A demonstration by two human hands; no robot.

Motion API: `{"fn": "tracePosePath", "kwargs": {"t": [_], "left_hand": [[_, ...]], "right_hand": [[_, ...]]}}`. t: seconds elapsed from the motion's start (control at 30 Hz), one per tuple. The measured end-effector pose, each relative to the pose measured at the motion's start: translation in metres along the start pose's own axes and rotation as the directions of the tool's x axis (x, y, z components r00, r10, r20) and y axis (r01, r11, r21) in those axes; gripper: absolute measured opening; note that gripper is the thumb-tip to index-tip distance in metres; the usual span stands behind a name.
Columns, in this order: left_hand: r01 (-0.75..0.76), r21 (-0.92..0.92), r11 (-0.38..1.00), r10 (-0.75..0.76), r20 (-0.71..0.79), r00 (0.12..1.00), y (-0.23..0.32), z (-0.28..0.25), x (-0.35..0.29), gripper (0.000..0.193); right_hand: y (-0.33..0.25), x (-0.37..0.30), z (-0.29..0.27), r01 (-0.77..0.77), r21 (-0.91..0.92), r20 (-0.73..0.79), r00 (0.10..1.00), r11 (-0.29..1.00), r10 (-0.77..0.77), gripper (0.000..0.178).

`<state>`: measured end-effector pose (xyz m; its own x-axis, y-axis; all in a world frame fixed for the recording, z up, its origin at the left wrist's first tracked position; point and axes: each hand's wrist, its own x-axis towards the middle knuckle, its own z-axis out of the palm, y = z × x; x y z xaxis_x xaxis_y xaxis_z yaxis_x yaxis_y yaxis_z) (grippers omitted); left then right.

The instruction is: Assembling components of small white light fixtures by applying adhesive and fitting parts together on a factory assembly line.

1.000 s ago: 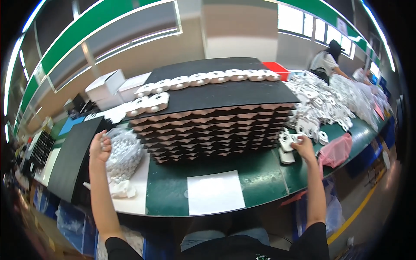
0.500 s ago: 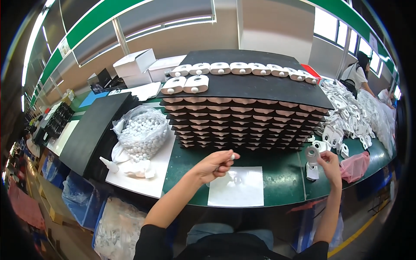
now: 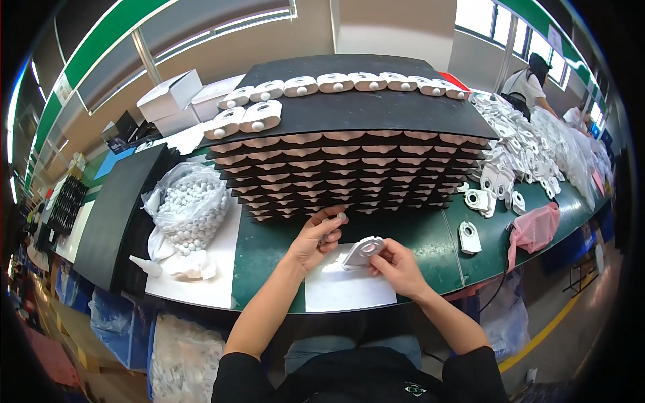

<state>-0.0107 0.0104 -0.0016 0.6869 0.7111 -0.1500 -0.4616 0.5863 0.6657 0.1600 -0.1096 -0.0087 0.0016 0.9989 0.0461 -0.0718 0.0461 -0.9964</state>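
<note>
L hand (image 3: 314, 243) curled, fingertips pinched on small white ball (image 3: 342, 218); R hand (image 3: 399, 269) pinches flat white part w/ round hole (image 3: 358, 254), nr ball, over paper sheet (image 3: 346, 293) on green surface (image 3: 433, 245). Ball bag (image 3: 191, 208) to L; black board stack (image 3: 376, 114) behind.

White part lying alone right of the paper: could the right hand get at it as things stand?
Probably yes: nothing seems to stand between the right hand and that part, though that hand holds another white piece.
</note>
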Motion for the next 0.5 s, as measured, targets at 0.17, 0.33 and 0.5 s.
{"fn": "tracePosePath", "kwargs": {"t": [0.17, 0.33, 0.5], "left_hand": [[-0.026, 0.014, 1.0, 0.027, -0.028, 0.999, 0.001, 0.0, -0.002, 0.013], [-0.043, -0.009, 0.999, 0.043, -0.008, 0.999, -0.002, -0.004, 0.0, 0.011], [-0.048, 0.036, 0.998, 0.048, -0.02, 0.999, -0.001, -0.002, 0.001, 0.017]], "right_hand": [[0.007, 0.001, 0.011, 0.095, -0.289, -0.034, 0.993, 0.952, -0.109, 0.015], [0.005, -0.002, 0.014, 0.093, -0.363, -0.03, 0.993, 0.927, -0.111, 0.013], [0.009, -0.002, 0.013, 0.138, -0.383, -0.054, 0.984, 0.913, -0.171, 0.011]]}}
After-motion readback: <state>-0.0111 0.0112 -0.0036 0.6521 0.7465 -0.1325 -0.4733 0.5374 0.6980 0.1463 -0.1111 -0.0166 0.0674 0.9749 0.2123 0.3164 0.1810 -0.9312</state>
